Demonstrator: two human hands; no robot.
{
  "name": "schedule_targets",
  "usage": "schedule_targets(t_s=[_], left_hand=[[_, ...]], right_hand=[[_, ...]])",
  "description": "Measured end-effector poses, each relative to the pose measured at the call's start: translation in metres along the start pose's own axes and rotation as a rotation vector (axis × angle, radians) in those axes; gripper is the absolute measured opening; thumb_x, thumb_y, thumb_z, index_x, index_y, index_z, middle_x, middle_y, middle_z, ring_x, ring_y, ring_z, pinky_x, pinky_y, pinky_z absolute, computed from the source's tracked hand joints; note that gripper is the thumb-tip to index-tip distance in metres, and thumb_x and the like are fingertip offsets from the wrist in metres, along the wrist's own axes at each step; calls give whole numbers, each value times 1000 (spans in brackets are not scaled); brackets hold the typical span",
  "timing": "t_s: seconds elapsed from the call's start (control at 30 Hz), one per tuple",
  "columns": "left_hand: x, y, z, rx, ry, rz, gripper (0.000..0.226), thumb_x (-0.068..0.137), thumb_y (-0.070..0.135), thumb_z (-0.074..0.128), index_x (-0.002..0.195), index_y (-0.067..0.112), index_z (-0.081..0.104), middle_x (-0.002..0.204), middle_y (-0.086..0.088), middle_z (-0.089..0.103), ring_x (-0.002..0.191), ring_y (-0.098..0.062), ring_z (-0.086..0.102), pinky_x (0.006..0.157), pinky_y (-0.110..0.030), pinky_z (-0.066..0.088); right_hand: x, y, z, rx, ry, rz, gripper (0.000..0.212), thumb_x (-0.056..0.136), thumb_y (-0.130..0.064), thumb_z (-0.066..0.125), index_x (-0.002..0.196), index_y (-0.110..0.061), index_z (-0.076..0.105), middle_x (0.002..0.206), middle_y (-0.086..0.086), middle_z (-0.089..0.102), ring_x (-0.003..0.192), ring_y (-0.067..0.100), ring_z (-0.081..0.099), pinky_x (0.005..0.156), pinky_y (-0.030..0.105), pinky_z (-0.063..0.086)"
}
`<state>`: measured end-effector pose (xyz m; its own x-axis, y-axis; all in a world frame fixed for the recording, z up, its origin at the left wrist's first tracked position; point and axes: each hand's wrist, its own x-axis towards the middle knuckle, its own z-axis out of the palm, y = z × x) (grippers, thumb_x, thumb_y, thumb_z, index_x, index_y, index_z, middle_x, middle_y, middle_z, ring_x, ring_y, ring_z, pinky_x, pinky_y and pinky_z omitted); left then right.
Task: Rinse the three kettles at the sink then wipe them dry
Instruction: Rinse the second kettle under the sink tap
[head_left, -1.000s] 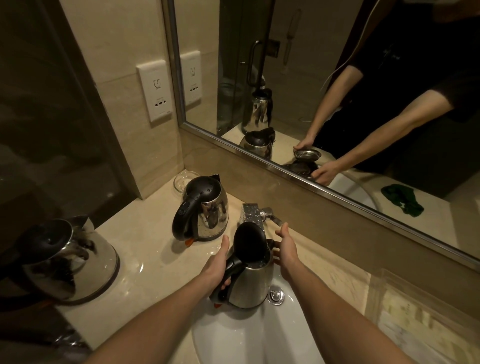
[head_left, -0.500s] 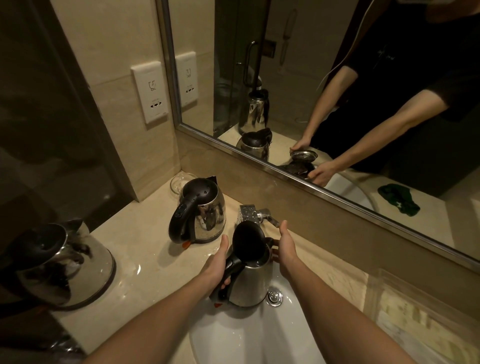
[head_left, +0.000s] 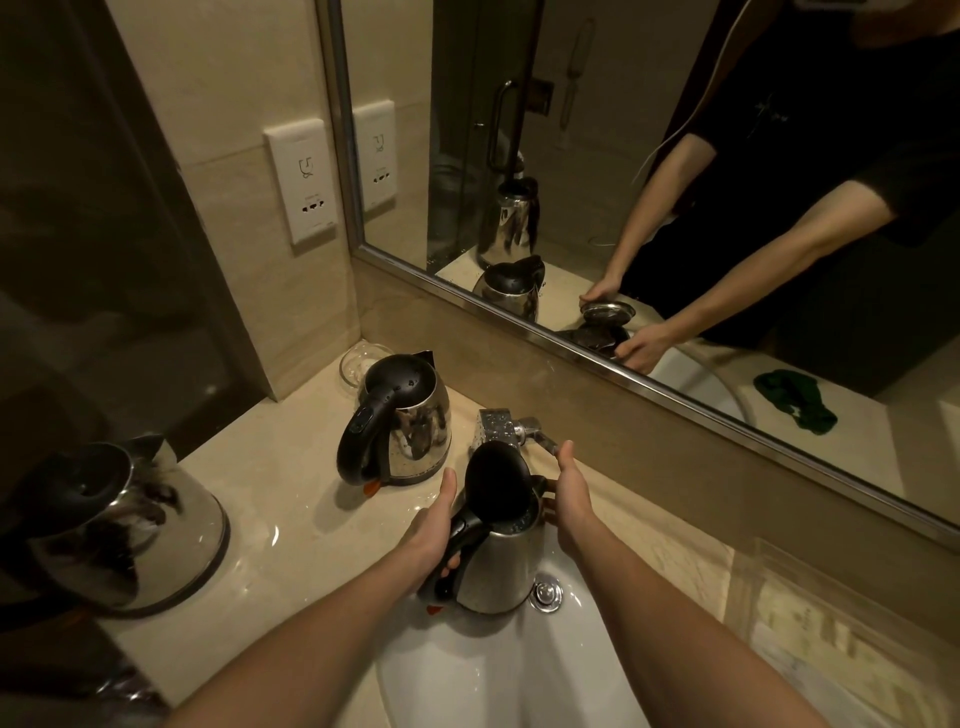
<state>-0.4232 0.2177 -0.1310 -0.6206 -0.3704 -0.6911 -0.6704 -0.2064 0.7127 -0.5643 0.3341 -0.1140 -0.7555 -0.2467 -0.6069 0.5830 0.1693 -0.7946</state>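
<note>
1 kettle (head_left: 498, 566); left hand (head_left: 431, 530) grips, right hand (head_left: 571, 499) cups.

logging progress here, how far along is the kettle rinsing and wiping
Nothing shows as finished. In hand: left hand grips the open kettle by the handle over the sink, right hand holds its spout side. Left: the wall kettle and edge kettle stand closed on the counter, rinsed or not I cannot tell; then wiping all three.

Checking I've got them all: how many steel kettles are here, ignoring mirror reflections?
3. One steel black-lidded kettle stands at the counter's left edge, a second kettle beside the chrome faucet, and the open-lidded kettle is held at the white sink by left hand and right hand.
</note>
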Motion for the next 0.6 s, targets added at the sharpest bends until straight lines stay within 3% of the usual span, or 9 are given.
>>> schedule_targets(t_s=[0.27, 0.53, 0.6], left_hand=[[-6, 0, -3, 3, 10, 8, 88, 85, 85, 10, 67, 13, 59, 48, -5, 49, 43, -17, 48, 53, -28, 42], [-7, -1, -5, 16, 6, 6, 94, 82, 88, 11, 82, 13, 67, 47, -4, 49, 42, -16, 49, 52, -28, 42], [-7, -4, -6, 21, 3, 12, 102, 73, 93, 11, 87, 11, 70, 47, -4, 49, 43, -17, 49, 52, -28, 43]], right_hand=[[-6, 1, 3, -16, 9, 3, 72, 94, -68, 27, 148, -21, 35, 141, 17, 48, 129, 34, 45, 110, 50, 33], [-15, 5, 11, -57, 27, -22, 79, 86, -77, 26, 148, -28, 36, 148, 12, 42, 135, 33, 39, 112, 53, 29], [-17, 5, 9, -52, 4, -20, 77, 88, -75, 25, 148, -28, 37, 147, 14, 43, 134, 34, 40, 112, 52, 30]])
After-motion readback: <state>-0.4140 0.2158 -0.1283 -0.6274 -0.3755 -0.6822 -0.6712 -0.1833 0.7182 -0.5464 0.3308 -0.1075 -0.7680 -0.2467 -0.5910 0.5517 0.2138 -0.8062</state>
